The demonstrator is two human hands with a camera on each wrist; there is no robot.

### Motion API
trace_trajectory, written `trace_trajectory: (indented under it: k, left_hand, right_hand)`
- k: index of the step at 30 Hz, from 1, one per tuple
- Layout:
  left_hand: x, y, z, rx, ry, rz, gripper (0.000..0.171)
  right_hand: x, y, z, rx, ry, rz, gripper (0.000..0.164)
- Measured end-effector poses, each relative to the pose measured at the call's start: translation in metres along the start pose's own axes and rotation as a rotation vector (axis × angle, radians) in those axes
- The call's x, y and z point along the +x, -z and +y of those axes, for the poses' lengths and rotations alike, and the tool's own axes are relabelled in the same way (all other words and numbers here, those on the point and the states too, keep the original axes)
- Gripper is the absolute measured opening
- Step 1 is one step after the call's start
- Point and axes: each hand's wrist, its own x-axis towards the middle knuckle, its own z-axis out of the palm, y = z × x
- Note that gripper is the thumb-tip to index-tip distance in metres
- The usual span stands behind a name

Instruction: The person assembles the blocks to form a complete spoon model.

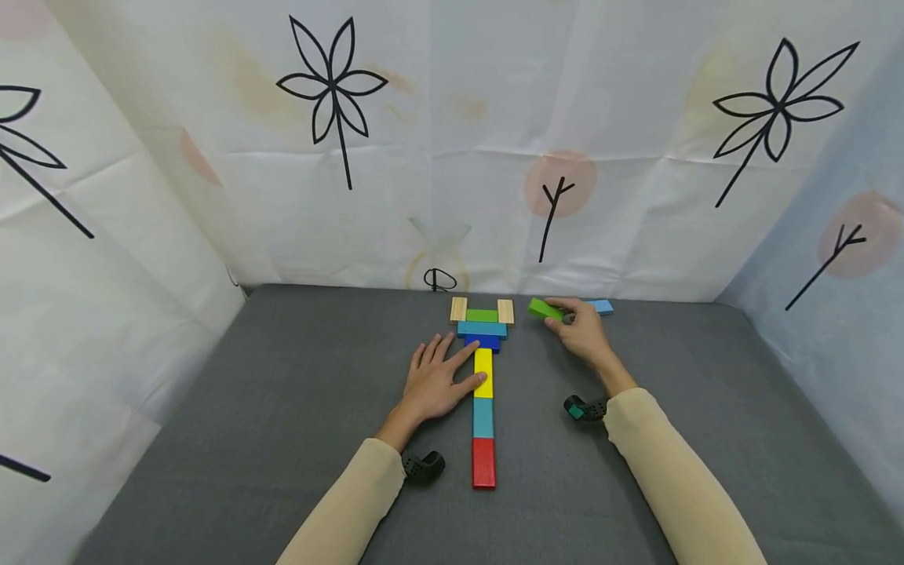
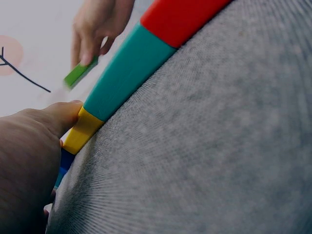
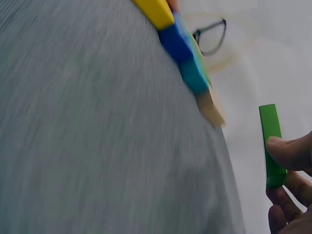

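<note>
A green block (image 1: 544, 308) is pinched between the thumb and fingers of my right hand (image 1: 585, 331), right of the top of a block figure. My left hand (image 1: 434, 384) lies with fingers spread beside the figure's stem, its thumb at the yellow block (image 1: 483, 361) and its index fingertip at the dark blue block (image 1: 491, 344). Below the yellow block run a teal block (image 1: 483, 418) and a red block (image 1: 483, 463). Above the dark blue one sit a wider teal block (image 1: 482, 329), another green block (image 1: 482, 315) and two plain wooden blocks (image 1: 458, 309) at its ends.
A light blue block (image 1: 602, 307) lies just behind my right hand near the table's back edge. The grey table (image 1: 318, 369) meets a white patterned cloth (image 1: 452, 196) at the back and sides. Black wrist bands (image 1: 424, 468) sit on both wrists.
</note>
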Motion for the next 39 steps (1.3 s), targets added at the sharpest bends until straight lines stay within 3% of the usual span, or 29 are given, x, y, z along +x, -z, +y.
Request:
trace_trajectory:
  k: [9, 17, 29, 39]
  left_hand:
    - [0.001, 0.001, 0.001, 0.028, 0.014, -0.007, 0.064]
    - [0.001, -0.001, -0.001, 0.012, 0.009, -0.006, 0.064]
    - [0.001, 0.001, 0.000, 0.005, 0.007, -0.006, 0.064]
    - [0.001, 0.001, 0.001, 0.013, 0.013, -0.010, 0.064]
  right_hand:
    - [0.030, -0.036, -0.030, -0.019, 0.101, -0.112, 0.036]
    - [0.048, -0.054, -0.042, -0.045, 0.078, -0.203, 0.036]
    - [0.061, -0.075, -0.043, -0.155, 0.048, -0.191, 0.034]
    - [0.064, -0.080, -0.044, -0.191, 0.009, -0.196, 0.033]
